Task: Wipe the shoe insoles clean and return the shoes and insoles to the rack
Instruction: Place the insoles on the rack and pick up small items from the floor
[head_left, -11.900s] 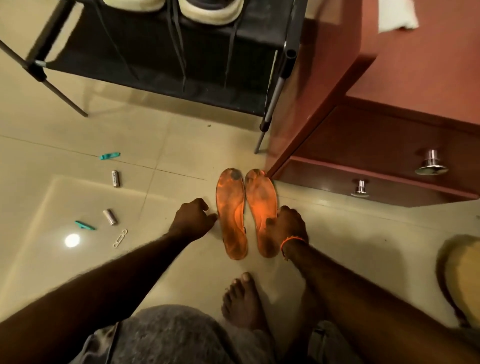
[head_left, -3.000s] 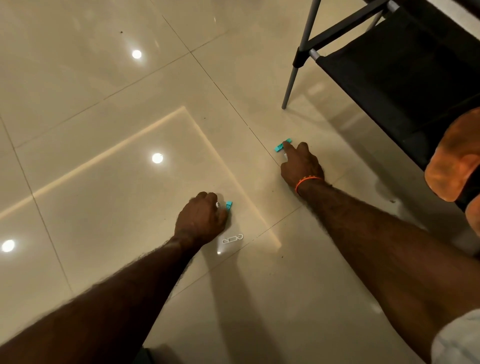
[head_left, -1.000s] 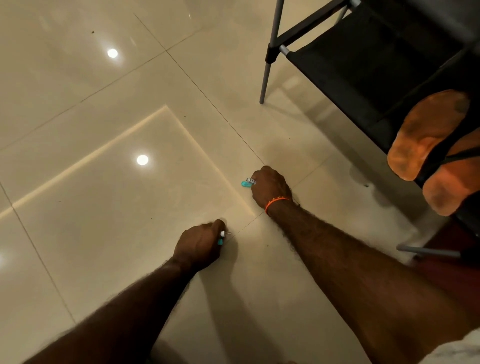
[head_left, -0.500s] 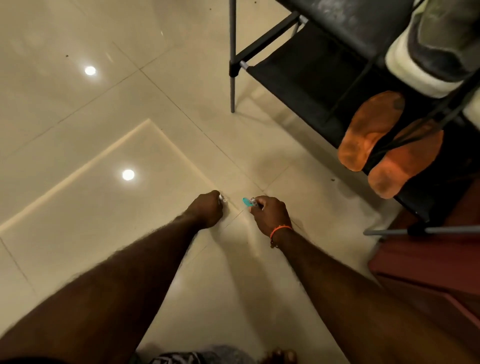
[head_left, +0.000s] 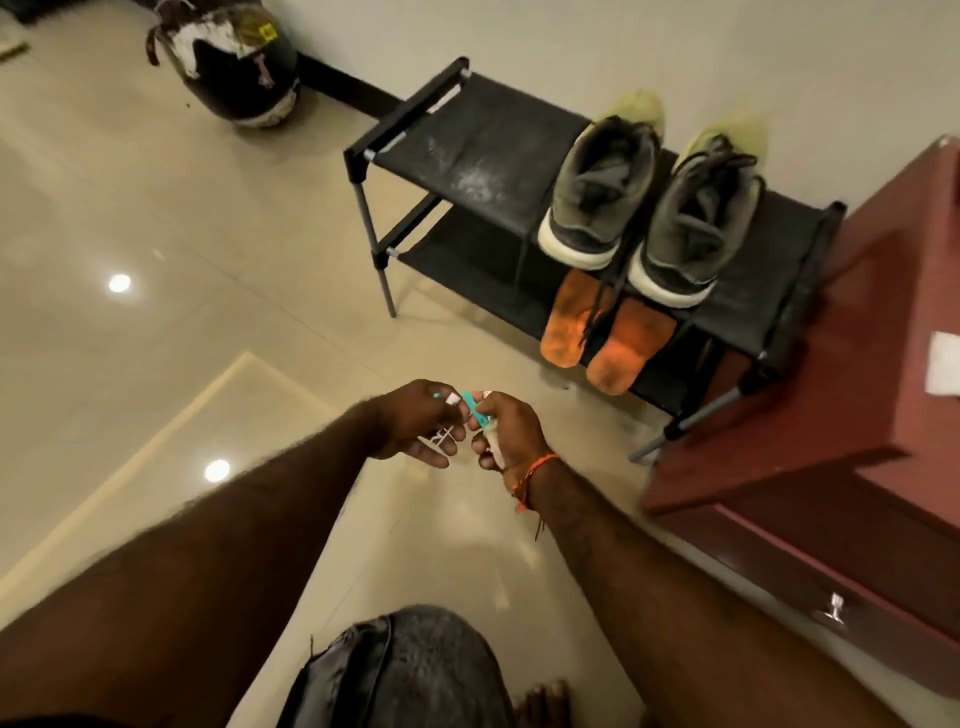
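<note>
Two olive-green shoes (head_left: 602, 192) (head_left: 696, 228) with white soles stand side by side on the top shelf of the black rack (head_left: 467, 135). Two orange insoles (head_left: 566, 322) (head_left: 628, 348) lie on the lower shelf below them, their ends sticking out over the front edge. My left hand (head_left: 421, 426) and my right hand (head_left: 504, 431) meet above the floor in front of the rack. The left holds small white pieces, one like a clip. The right pinches a teal clip (head_left: 472, 405) and holds a small pale cylinder.
A reddish-brown cabinet (head_left: 831, 415) with drawer knobs stands right of the rack, a white paper (head_left: 943, 364) on top. A dark round bag (head_left: 239, 62) sits far left by the wall. Glossy beige tiles (head_left: 156, 260) cover the floor. My knee and toes are at the bottom.
Both hands have lifted from the floor with the small items and come together. The view has tilted up, so the whole rack, shoes and insoles now show.
</note>
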